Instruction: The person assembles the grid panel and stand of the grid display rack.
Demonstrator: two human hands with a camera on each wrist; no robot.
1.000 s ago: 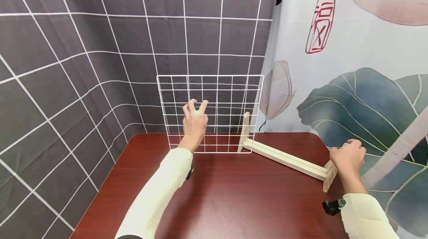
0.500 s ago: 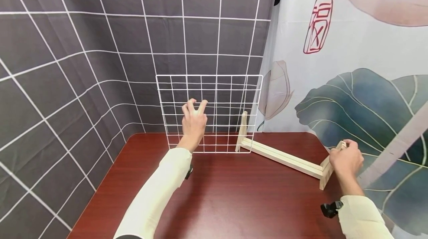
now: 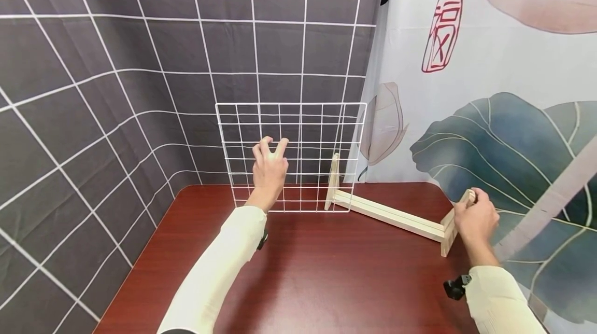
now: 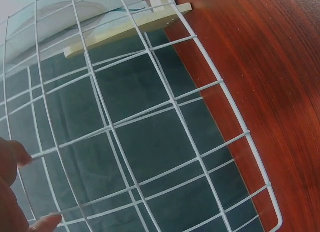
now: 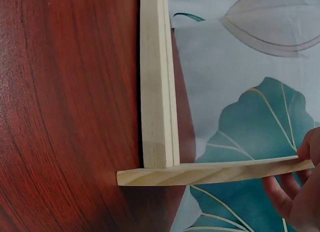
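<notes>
A white wire grid panel point(image 3: 291, 103) stands upright toward the back of the table, and my left hand point(image 3: 270, 168) grips its wires near the middle. In the left wrist view only some fingertips point(image 4: 47, 222) of that hand show, hooked at the wires of the grid. To the right lies a pale wooden stand point(image 3: 396, 217), a long grooved bar with an upright piece at each end. Its far upright point(image 3: 333, 181) is behind the panel's lower right corner. My right hand point(image 3: 478, 220) pinches the top of the near upright point(image 5: 215, 174), fingers below and thumb above in the right wrist view.
Dark red wood-grain tabletop point(image 3: 298, 282) extends under both arms. A grey curtain with white lines point(image 3: 163, 49) hangs behind and at the left. On the right, a white cloth with a leaf print point(image 3: 503, 142) hangs close by the table's edge.
My right hand has shifted left and slightly away, bringing the wooden stand with it. The stand's far upright has slid a little further behind the grid panel. My left hand stays nearly still.
</notes>
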